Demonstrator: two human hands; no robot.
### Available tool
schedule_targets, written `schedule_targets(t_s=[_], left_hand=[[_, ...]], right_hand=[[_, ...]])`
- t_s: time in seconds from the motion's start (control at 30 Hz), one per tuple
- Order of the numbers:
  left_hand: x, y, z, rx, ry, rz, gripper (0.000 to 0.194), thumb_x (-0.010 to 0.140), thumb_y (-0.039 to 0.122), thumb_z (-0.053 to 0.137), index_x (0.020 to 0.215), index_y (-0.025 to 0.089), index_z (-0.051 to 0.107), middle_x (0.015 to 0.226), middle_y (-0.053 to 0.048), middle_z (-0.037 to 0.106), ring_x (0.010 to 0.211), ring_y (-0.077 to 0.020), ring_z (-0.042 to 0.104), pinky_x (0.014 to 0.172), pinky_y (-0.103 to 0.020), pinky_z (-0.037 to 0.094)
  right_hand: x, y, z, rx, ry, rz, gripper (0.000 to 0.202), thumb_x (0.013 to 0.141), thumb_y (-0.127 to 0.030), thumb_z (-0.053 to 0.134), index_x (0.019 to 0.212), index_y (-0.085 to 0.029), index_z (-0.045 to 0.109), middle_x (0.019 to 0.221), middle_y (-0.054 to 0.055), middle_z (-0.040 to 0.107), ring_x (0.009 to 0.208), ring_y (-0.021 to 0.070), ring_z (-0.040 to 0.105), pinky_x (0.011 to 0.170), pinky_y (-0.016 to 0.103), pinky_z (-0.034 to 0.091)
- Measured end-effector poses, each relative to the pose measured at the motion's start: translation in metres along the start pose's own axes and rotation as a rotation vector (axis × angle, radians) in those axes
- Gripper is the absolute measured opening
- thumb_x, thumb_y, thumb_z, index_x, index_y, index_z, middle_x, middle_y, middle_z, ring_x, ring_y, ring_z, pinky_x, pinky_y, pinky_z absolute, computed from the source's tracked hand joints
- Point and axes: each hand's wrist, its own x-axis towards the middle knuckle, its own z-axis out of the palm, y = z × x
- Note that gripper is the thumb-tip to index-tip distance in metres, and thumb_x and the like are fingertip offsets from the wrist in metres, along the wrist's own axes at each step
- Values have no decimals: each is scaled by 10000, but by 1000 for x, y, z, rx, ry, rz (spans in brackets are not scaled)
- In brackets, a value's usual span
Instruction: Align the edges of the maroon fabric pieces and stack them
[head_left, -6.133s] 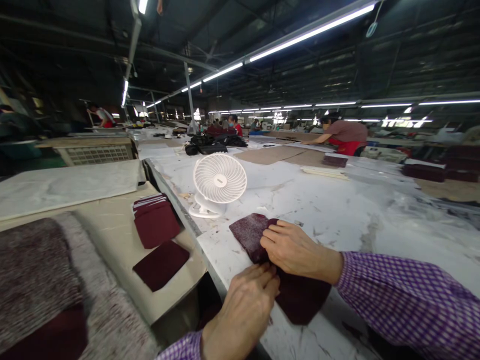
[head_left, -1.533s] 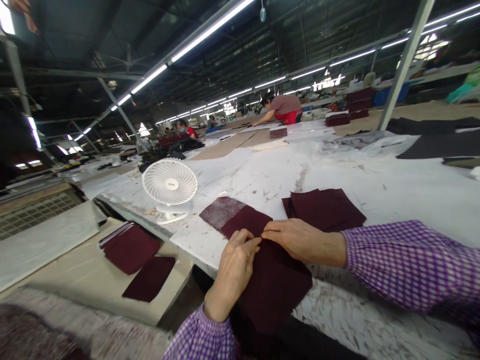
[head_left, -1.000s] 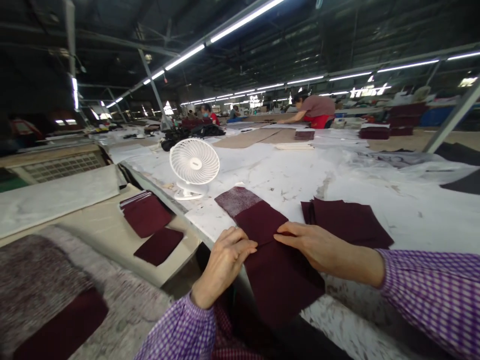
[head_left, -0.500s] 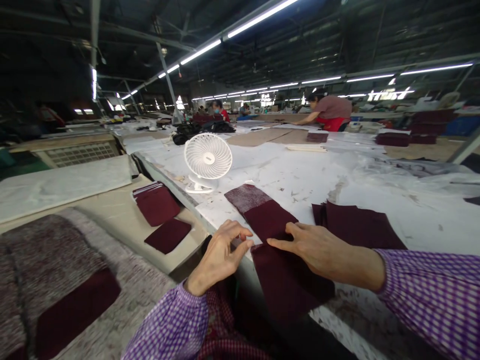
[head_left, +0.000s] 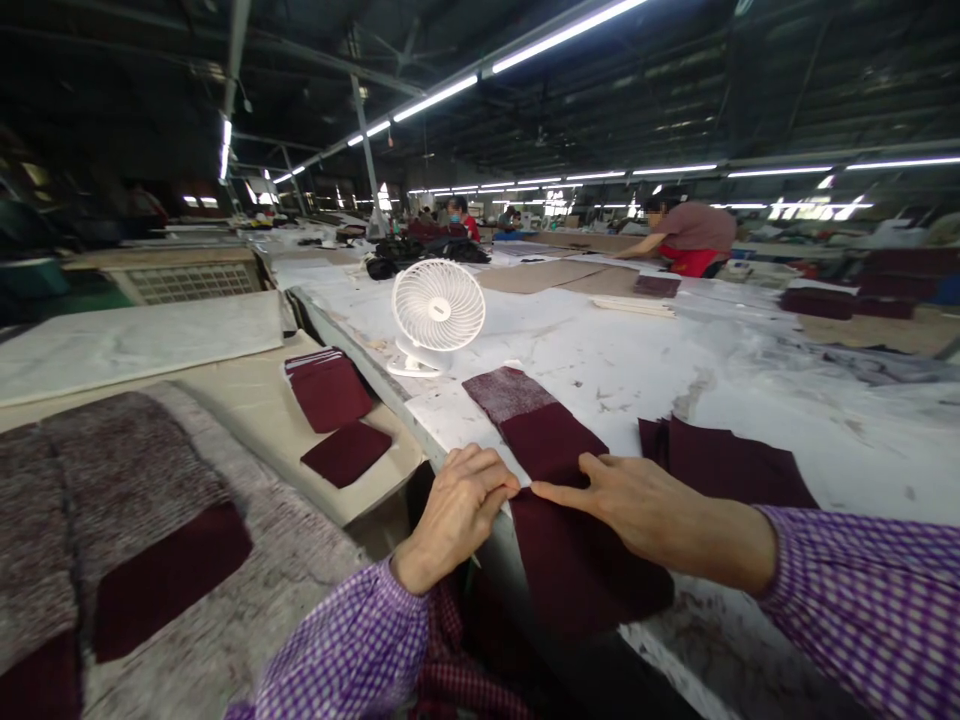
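A dim, long workshop with strip lights overhead surrounds a white-covered worktable [head_left: 765, 380], and at its near edge we find a flat far panel of maroon fabric [head_left: 555, 440], with a greyish mottled patch [head_left: 510, 392] at its far end. Meeting it along a dividing line is a darker near panel of maroon fabric [head_left: 574, 565], which reaches out over the table edge; whether the two are one folded piece, we cannot tell.

The left hand [head_left: 461, 505] has thumb and fingertips pressed together, seemingly pinching the cloth at the left end of that line. The right hand [head_left: 637, 505] is partly spread over the cloth, one digit stretched to the same line, another bent above it.

To work this line well, we judge that both hands should bear lightly and evenly, the right steadying the cloth while the left keeps the corner square; the overhanging part could drag it askew.

Just right lies a stack of maroon fabric pieces [head_left: 739, 465]. Farther off we see a white clip-on fan [head_left: 439, 308]; to the left, a maroon pile with white edges [head_left: 330, 392] and a single maroon piece [head_left: 346, 453] on a cream-covered surface [head_left: 247, 390]. At far right a co-worker [head_left: 694, 235] bends over the table.
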Motion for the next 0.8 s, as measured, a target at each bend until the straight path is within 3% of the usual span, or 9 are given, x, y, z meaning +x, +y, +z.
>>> schedule_targets(t_s=[0.1,0.2,0.3,0.4,0.53,0.63,0.73,0.8], left_hand=[[-1,-7,0,-119,24,-25,237,913,276,467,801,181,653,795,-35,634,792,-175,531,774,-330,411],[-4,-10,-1,-210,74,-64,260,937,292,409,934,178,643,810,-44,637,799,-174,551,784,-327,442],[-10,-4,-2,-92,72,-18,279,945,248,378,1127,193,581,893,-56,615,862,-185,529,829,-347,440],[-17,6,-3,78,33,44,325,937,212,377,1225,217,526,960,-66,582,895,-199,494,835,-369,436],[-23,14,-4,187,0,77,291,927,198,384,1121,213,600,979,-76,552,901,-203,479,813,-364,443],[-21,13,-3,186,-5,91,273,924,212,399,1099,204,608,980,-80,551,907,-206,486,816,-366,445],[-14,8,-2,118,-2,86,236,925,241,410,974,200,638,944,-71,568,892,-202,502,807,-360,446],[-7,4,0,28,54,41,233,926,265,413,865,187,624,915,-64,580,881,-195,517,797,-348,453]], right_hand=[[5,-6,0,-67,30,2,684,812,-29,413,1372,-414,335,748,38,541,526,131,475,511,254,237],[9,-13,2,-103,88,-15,673,833,-41,397,1396,-394,294,751,38,546,510,118,452,505,262,220],[9,-16,2,-98,122,-22,640,854,-56,384,1405,-367,285,786,45,553,526,116,456,512,265,243],[7,-11,3,-32,97,69,578,875,-115,420,1386,-362,310,826,40,557,591,141,504,516,257,282],[8,2,1,201,24,174,377,859,-242,530,1234,-242,493,971,73,574,850,204,554,659,293,403],[11,6,-4,394,-9,178,171,846,-247,554,1006,-207,597,946,57,580,904,197,534,843,354,388],[10,10,-16,550,8,163,51,821,-217,569,837,-179,598,921,47,561,873,173,520,822,315,386],[2,22,-30,734,-45,111,69,829,-231,552,841,-169,581,879,31,564,796,145,518,733,270,395]])
